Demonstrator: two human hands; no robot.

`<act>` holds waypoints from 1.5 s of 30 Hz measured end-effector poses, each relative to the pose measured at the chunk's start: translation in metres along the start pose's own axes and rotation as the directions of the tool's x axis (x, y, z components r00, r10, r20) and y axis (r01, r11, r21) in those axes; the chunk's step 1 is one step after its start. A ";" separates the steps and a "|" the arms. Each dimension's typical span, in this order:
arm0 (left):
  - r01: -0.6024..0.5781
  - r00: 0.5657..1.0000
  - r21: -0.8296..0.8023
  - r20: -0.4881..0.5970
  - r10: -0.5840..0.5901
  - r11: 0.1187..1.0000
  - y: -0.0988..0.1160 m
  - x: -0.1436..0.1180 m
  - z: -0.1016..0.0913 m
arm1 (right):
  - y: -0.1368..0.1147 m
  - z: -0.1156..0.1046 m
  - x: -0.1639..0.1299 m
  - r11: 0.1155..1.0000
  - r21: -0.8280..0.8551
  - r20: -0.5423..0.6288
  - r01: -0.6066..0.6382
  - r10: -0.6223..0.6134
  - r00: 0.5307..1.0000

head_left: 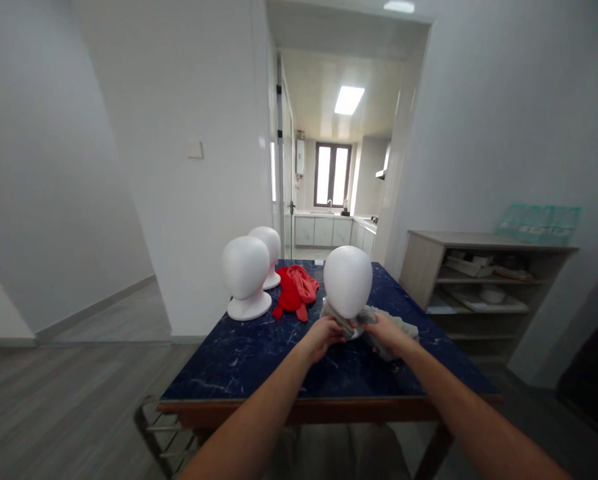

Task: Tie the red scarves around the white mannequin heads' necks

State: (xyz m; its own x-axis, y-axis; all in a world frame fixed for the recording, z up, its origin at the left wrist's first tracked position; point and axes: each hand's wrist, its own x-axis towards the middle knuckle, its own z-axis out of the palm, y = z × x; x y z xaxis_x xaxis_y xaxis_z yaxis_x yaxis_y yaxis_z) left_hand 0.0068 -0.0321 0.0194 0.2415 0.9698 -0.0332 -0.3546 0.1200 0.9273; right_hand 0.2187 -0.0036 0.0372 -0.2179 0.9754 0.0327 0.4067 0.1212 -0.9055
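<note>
Both hands, left (pixel 323 335) and right (pixel 386 331), grip a grey cloth (pixel 396 328) at the base of the nearest foam head (pixel 347 280). Three white heads in all: two more (pixel 245 270) (pixel 267 245) stand farther left. One red cloth (pixel 295 291) lies between them. All sit on a dark blue marbled table (pixel 259 363). Shelf unit (pixel 459 280) right; kitchen doorway (pixel 333 180) beyond. No readable writing.

Even, fairly bright light comes from the rectangular white ceiling panel (pixel 349 100) and the dark-framed window (pixel 333 175) behind it. Shadows are soft. Walls bow outward at the edges; detail is slightly soft throughout.
</note>
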 end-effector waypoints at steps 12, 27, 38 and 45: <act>-0.227 0.966 0.268 -0.061 0.251 0.936 -0.026 0.008 -0.009 | 0.016 0.055 -0.016 0.993 -0.086 -0.460 0.077 -0.108 0.882; -0.302 0.926 0.387 -0.100 0.365 0.871 -0.026 0.006 -0.006 | -0.009 0.083 -0.014 0.985 0.033 -0.204 0.170 -0.160 0.966; -0.170 0.931 0.257 -0.275 0.240 0.951 -0.031 0.020 -0.015 | 0.004 0.067 -0.009 0.918 -0.396 -0.379 0.039 -0.202 0.903; -0.142 0.939 0.130 -0.297 0.175 0.981 -0.030 0.024 -0.021 | -0.003 0.059 -0.020 0.611 -0.790 -0.315 0.048 -0.473 0.823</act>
State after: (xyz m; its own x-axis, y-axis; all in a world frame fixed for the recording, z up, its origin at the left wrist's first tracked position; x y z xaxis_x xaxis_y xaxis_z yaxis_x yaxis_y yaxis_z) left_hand 0.0047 -0.0080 -0.0169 -0.1039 0.9944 0.0204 -0.2652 -0.0475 0.9630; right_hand 0.1693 -0.0341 0.0140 -0.0920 0.8032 0.5885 0.9391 0.2665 -0.2168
